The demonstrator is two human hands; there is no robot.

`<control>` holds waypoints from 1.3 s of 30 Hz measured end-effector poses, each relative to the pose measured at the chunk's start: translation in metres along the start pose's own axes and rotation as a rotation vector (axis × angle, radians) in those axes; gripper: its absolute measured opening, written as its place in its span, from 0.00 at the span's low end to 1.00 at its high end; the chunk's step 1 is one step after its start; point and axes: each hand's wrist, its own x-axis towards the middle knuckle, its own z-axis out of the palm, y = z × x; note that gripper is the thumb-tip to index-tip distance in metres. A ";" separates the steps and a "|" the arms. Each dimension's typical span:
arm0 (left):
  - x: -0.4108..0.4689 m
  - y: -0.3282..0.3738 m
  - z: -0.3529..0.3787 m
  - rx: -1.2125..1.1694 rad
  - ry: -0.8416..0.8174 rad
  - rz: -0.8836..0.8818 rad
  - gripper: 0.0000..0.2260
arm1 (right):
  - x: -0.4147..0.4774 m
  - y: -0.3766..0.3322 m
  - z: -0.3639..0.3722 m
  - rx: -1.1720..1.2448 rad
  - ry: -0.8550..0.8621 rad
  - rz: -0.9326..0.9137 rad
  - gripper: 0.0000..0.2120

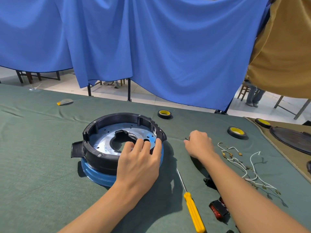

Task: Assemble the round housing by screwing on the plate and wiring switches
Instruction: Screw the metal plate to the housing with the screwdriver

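Note:
The round housing (101, 143), black on a blue base, stands on the green cloth left of centre. A silver metal plate (107, 140) with a large cut-out lies inside it. My left hand (141, 158) lies over the housing's near right rim, its fingers reaching onto the plate. To the right of the housing, my right hand (199, 143) is on the cloth and pinches a small dark screw (186, 138). A yellow-handled screwdriver (191, 204) lies near the front. Red and black switches (218, 210) sit partly under my right forearm. White wires (244, 165) with brass terminals lie to the right.
Three rolls of black tape with yellow cores (165, 113) (237, 132) (263, 122) sit at the back right. A dark round part (292, 138) rests on a tan cloth at the right edge. A blue curtain (151, 47) hangs behind the table. A small grey disc (65, 102) lies far left.

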 end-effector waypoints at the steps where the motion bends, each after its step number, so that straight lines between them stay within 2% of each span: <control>1: 0.000 0.001 0.000 0.010 -0.009 0.004 0.20 | 0.001 0.000 0.003 -0.018 0.014 0.006 0.09; 3: -0.002 0.003 -0.002 0.015 -0.040 0.007 0.21 | 0.003 -0.002 0.007 -0.026 0.019 0.013 0.06; 6: -0.004 0.005 -0.006 0.017 -0.140 0.010 0.31 | 0.004 -0.004 0.006 -0.058 -0.027 0.041 0.03; 8: -0.004 0.004 -0.010 0.039 -0.185 0.012 0.35 | 0.005 -0.003 0.004 -0.096 -0.072 0.055 0.06; 11: -0.003 0.004 -0.012 0.052 -0.218 0.013 0.34 | 0.003 -0.005 0.000 -0.150 -0.120 0.049 0.09; 14: -0.002 0.005 -0.011 0.044 -0.215 0.024 0.33 | -0.004 -0.010 -0.006 -0.110 -0.086 0.051 0.08; 16: -0.001 0.005 -0.010 0.058 -0.201 0.039 0.31 | -0.012 -0.018 -0.015 0.125 -0.079 0.069 0.06; 18: 0.002 0.005 -0.009 0.075 -0.180 0.058 0.30 | -0.026 -0.028 -0.024 0.658 -0.212 0.129 0.09; 20: 0.004 0.003 -0.009 0.069 -0.162 0.070 0.31 | -0.045 -0.038 -0.033 1.107 -0.403 0.215 0.03; 22: 0.007 -0.001 -0.013 0.055 -0.156 0.060 0.33 | -0.061 -0.044 -0.036 1.276 -0.484 0.240 0.07; 26: 0.015 -0.009 -0.024 -0.001 -0.166 0.004 0.29 | -0.074 -0.055 -0.031 1.469 -0.511 0.313 0.14; 29: 0.014 -0.013 -0.029 -0.023 -0.160 0.014 0.25 | -0.080 -0.062 -0.028 1.547 -0.524 0.398 0.15; 31: 0.011 -0.015 -0.029 -0.021 -0.153 0.037 0.29 | -0.082 -0.065 -0.029 1.559 -0.502 0.408 0.14; 34: 0.009 -0.019 -0.030 0.001 -0.174 0.058 0.41 | -0.085 -0.064 -0.033 1.569 -0.493 0.410 0.16; 39: 0.011 -0.024 -0.035 -0.027 -0.158 0.010 0.35 | -0.090 -0.057 -0.045 1.558 -0.490 0.314 0.11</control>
